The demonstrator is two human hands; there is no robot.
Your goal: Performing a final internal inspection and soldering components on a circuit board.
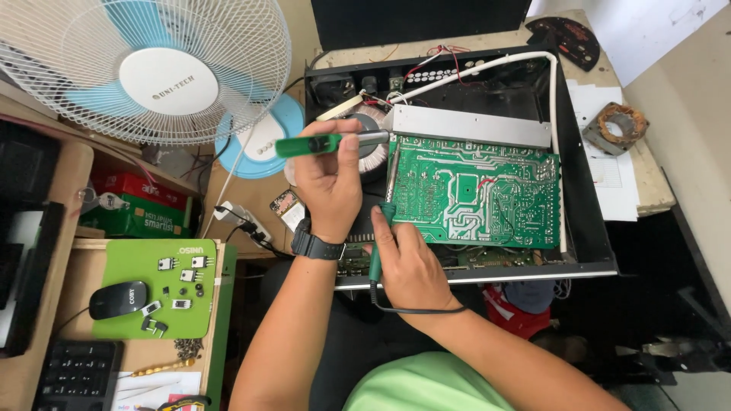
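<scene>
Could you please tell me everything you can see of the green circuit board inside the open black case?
The green circuit board is a rectangle lying with its solder side up, pale traces and many small joints showing. It sits in the black case, below a silver metal bar. The right hand holds a green-handled tool at its left edge; the left hand holds a green pump-like tool nearby.
</scene>
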